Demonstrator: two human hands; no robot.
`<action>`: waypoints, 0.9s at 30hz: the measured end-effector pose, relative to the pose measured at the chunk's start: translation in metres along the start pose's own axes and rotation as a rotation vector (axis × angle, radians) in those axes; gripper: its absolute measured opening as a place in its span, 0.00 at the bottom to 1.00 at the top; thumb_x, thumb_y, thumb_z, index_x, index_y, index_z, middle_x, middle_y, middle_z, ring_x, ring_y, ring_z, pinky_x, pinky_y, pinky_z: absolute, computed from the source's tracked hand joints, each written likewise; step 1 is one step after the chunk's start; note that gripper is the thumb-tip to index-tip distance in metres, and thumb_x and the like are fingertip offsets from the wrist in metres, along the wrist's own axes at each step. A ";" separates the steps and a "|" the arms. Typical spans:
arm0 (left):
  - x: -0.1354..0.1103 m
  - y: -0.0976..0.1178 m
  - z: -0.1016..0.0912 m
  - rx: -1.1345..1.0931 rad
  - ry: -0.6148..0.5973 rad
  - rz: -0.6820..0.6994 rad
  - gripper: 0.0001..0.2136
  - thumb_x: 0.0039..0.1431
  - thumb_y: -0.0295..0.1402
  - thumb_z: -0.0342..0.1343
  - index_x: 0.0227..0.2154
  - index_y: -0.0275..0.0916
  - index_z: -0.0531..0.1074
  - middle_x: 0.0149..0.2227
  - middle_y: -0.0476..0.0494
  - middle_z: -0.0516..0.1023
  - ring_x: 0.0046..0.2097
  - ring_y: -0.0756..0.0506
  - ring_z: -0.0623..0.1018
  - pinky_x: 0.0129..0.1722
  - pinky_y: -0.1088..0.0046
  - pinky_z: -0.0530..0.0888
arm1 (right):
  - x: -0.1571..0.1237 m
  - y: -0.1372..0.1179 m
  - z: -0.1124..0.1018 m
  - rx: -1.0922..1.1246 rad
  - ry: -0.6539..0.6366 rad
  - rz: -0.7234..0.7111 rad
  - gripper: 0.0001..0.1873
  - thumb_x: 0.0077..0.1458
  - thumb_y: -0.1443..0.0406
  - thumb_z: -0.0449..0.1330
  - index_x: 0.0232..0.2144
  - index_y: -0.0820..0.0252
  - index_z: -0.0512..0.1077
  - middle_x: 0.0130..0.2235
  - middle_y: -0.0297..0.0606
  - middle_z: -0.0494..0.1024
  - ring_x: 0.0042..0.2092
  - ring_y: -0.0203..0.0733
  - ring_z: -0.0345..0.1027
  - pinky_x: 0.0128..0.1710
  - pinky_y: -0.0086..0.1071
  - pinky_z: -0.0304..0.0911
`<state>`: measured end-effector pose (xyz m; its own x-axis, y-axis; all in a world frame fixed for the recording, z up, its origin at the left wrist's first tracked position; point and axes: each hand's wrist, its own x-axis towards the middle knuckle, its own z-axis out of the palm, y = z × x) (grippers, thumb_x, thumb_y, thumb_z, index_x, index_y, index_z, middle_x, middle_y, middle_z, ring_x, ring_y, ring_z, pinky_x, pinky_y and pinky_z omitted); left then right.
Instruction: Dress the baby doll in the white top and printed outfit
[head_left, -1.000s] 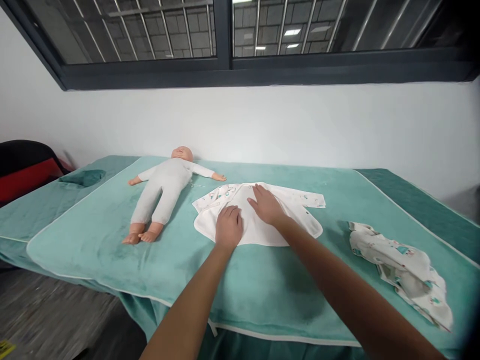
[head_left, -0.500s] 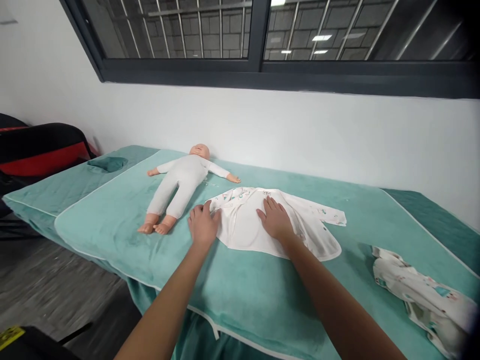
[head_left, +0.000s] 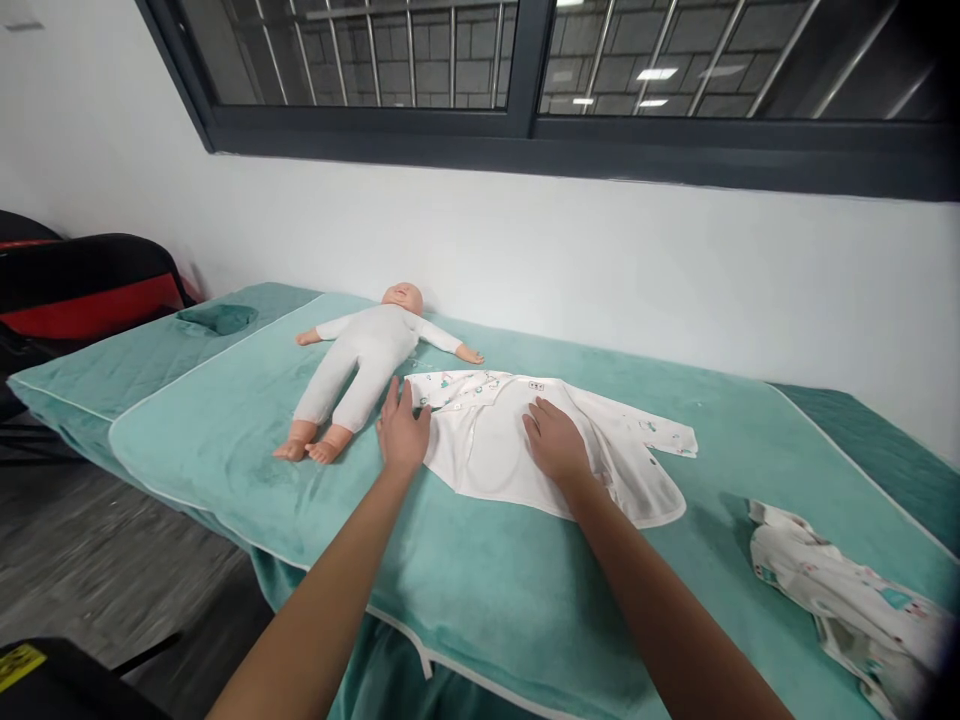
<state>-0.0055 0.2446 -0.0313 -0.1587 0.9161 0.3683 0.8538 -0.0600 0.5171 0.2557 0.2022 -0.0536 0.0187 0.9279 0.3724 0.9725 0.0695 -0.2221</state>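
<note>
A white baby shirt [head_left: 491, 460] with printed sleeves lies spread on the green cover, its front open on the right side. My right hand [head_left: 555, 440] rests flat on the middle of it, fingers stretched out. At the cuff of the left sleeve [head_left: 457, 388] is my left hand [head_left: 403, 430], with fingers apart and the cuff between thumb and forefinger. Whether it touches the cloth there is hard to tell. Just left of that hand, a baby doll [head_left: 367, 355] in a white suit lies on its back, arms spread.
Another printed white garment [head_left: 840, 590] lies bunched at the right. The green cover [head_left: 202, 430] drapes over the front edge of the bed. Behind are a white wall [head_left: 600, 260] and a dark-framed window [head_left: 525, 125]. A black and red chair [head_left: 90, 290] stands at the left.
The left sleeve now reaches further out to the left and lies straighter. My left hand has shifted slightly left and its fingers have spread. My right hand stays on the shirt.
</note>
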 end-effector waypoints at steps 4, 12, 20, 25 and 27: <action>-0.010 0.003 0.003 0.067 0.040 0.157 0.24 0.66 0.38 0.45 0.63 0.40 0.62 0.69 0.41 0.56 0.67 0.37 0.59 0.60 0.52 0.64 | -0.002 -0.004 -0.003 0.004 0.009 -0.027 0.27 0.68 0.59 0.41 0.57 0.68 0.68 0.63 0.48 0.65 0.65 0.47 0.56 0.65 0.39 0.49; -0.015 0.006 0.015 0.129 -0.045 0.313 0.19 0.69 0.38 0.39 0.56 0.44 0.69 0.60 0.43 0.72 0.65 0.40 0.64 0.64 0.48 0.51 | -0.011 -0.014 -0.004 -0.063 -0.164 -0.018 0.34 0.68 0.52 0.37 0.67 0.69 0.53 0.70 0.47 0.50 0.71 0.46 0.40 0.68 0.44 0.40; -0.017 0.011 0.012 0.124 -0.016 0.322 0.18 0.68 0.36 0.41 0.55 0.42 0.70 0.59 0.41 0.73 0.64 0.39 0.65 0.64 0.48 0.51 | -0.034 -0.036 -0.012 -0.062 -0.179 -0.098 0.36 0.68 0.51 0.38 0.67 0.72 0.53 0.70 0.51 0.47 0.71 0.49 0.40 0.68 0.44 0.40; -0.017 0.009 0.005 -0.012 0.091 0.248 0.16 0.68 0.34 0.42 0.49 0.41 0.73 0.54 0.42 0.77 0.56 0.40 0.72 0.56 0.59 0.64 | -0.053 -0.055 -0.017 0.001 -0.176 -0.148 0.38 0.67 0.49 0.38 0.67 0.73 0.52 0.70 0.53 0.47 0.71 0.49 0.39 0.68 0.43 0.41; -0.016 0.007 0.004 -0.056 0.121 0.211 0.15 0.68 0.34 0.43 0.46 0.40 0.74 0.50 0.42 0.78 0.52 0.40 0.74 0.52 0.61 0.67 | -0.060 -0.064 -0.019 0.032 -0.177 -0.159 0.38 0.67 0.49 0.39 0.67 0.73 0.52 0.70 0.53 0.47 0.71 0.49 0.39 0.68 0.44 0.41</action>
<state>0.0045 0.2312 -0.0367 -0.0411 0.8273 0.5603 0.8462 -0.2694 0.4598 0.1971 0.1348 -0.0445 -0.1778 0.9539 0.2417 0.9520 0.2289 -0.2030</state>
